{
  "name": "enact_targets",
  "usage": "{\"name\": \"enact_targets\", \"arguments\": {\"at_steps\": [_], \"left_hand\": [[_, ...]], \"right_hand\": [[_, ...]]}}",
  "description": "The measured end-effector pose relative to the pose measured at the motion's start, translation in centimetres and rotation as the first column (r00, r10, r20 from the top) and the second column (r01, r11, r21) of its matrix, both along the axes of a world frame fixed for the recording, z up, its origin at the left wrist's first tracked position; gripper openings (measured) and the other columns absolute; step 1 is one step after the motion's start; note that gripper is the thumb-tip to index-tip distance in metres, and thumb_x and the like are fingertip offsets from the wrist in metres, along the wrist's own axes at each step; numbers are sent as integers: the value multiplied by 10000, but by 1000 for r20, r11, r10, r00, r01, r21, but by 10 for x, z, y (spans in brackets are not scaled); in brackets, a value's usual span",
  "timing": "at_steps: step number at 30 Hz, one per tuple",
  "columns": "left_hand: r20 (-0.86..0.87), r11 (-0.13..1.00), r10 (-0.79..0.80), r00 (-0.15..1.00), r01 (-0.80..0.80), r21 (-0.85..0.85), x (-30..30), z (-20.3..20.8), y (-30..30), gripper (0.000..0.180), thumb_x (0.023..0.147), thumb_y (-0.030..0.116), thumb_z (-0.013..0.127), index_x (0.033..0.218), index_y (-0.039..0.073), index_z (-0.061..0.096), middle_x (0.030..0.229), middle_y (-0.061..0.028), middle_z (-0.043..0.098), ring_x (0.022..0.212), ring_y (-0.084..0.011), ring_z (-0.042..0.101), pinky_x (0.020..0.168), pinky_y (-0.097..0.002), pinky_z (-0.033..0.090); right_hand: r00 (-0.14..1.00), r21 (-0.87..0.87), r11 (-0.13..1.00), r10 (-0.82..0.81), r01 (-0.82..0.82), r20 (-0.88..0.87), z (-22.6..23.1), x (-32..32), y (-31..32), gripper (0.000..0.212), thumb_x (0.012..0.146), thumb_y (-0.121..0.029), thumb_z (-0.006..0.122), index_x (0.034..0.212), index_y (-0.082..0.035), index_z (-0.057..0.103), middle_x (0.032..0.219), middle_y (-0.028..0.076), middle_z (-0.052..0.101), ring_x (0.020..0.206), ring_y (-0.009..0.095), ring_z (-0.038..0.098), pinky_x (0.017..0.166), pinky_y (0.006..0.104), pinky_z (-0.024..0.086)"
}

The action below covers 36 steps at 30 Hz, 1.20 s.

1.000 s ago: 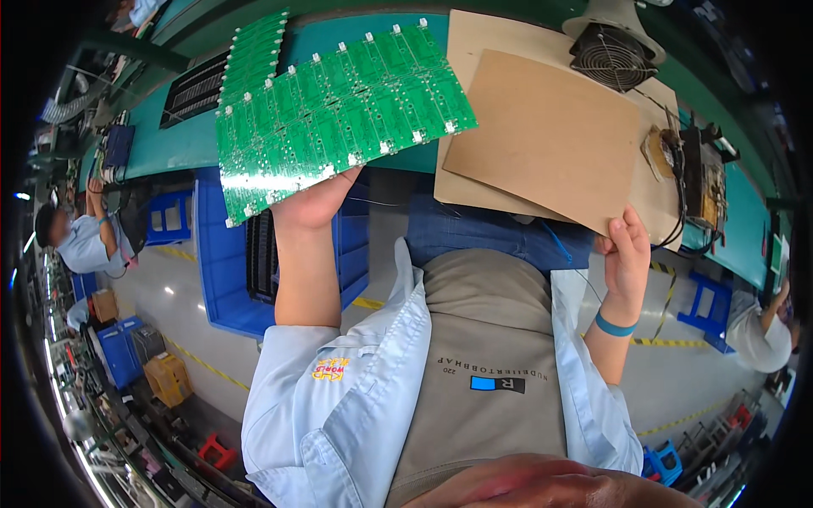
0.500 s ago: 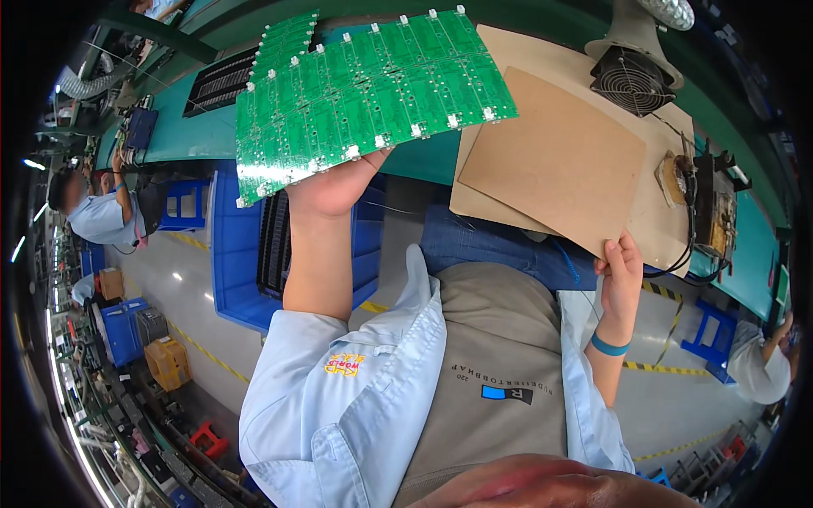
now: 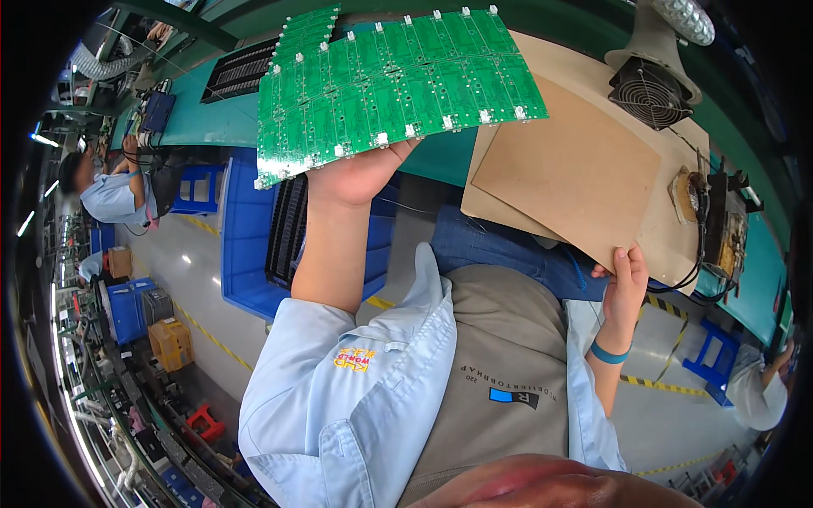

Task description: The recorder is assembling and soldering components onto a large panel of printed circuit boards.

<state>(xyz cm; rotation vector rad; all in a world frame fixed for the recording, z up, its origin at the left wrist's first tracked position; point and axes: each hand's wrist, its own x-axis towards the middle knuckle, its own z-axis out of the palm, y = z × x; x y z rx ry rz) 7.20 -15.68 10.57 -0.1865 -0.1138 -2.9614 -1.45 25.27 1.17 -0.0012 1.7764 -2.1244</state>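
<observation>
My left hand [image 3: 360, 176] is under a large green circuit board panel [image 3: 398, 89] with small white connectors along its edges. The palm faces up, and the panel hides most of the fingers. The panel is raised over the bench, slightly tilted. With thumb and fingers, my right hand [image 3: 625, 275] pinches the near corner of a thin brown sheet [image 3: 572, 165]. That sheet lies at an angle on a larger, paler brown board [image 3: 677, 199]. Beyond the held panel, part of another green circuit board [image 3: 306, 35] shows.
A round black fan [image 3: 650, 93] stands at the far right of the bench, near a cabled fixture [image 3: 724, 224]. Black slotted racks [image 3: 241, 72] lie on the green bench. A blue bin [image 3: 246, 254] is by my left arm. A co-worker [image 3: 114, 195] sits at left.
The whole view has shifted slightly to the right. The circuit board panel has moved a little right with my left hand. My right hand still pinches the brown sheet's corner.
</observation>
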Motion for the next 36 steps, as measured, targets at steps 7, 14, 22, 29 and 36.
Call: {"name": "enact_targets", "arguments": {"at_steps": [7,14,22,29,36], "left_hand": [[-37,999,-41,998,42,29,-4,-1,2,565,993,410,490,1455,84,482,1535,-181,450,1442,-454,360,1171,-691,215],[-26,999,-36,999,37,33,-5,0,3,592,997,419,476,1481,80,444,1555,-183,423,1449,-462,342,1176,-687,212],[-55,996,-36,998,40,82,-12,3,3,646,999,444,469,1477,13,420,1539,-240,415,1426,-503,343,1159,-688,256],[-148,990,-82,986,98,106,-22,2,-6,647,1007,405,445,1478,-35,387,1530,-280,399,1412,-510,359,1156,-680,282],[-192,989,-112,975,129,79,-35,3,-13,639,1005,370,430,1488,-43,367,1531,-296,382,1405,-523,359,1158,-695,268]], "right_hand": [[1000,-11,1000,2,-2,-10,0,0,-1,231,1033,-135,548,1187,36,573,874,82,632,626,120,573,591,217,495],[1000,-15,1000,-3,2,-14,-1,0,1,221,1033,-142,554,1162,34,587,851,78,630,601,115,557,571,217,485],[1000,14,1000,18,-18,6,-13,1,12,188,1033,-161,565,1068,16,619,786,56,610,579,100,527,530,209,444],[998,-64,996,-56,55,-15,-16,8,19,189,1036,-170,562,1040,8,624,737,41,600,533,81,496,505,191,409],[994,-199,975,-107,97,-37,-22,8,58,233,1048,-156,525,1132,41,616,681,30,605,457,63,451,463,162,365]]}}
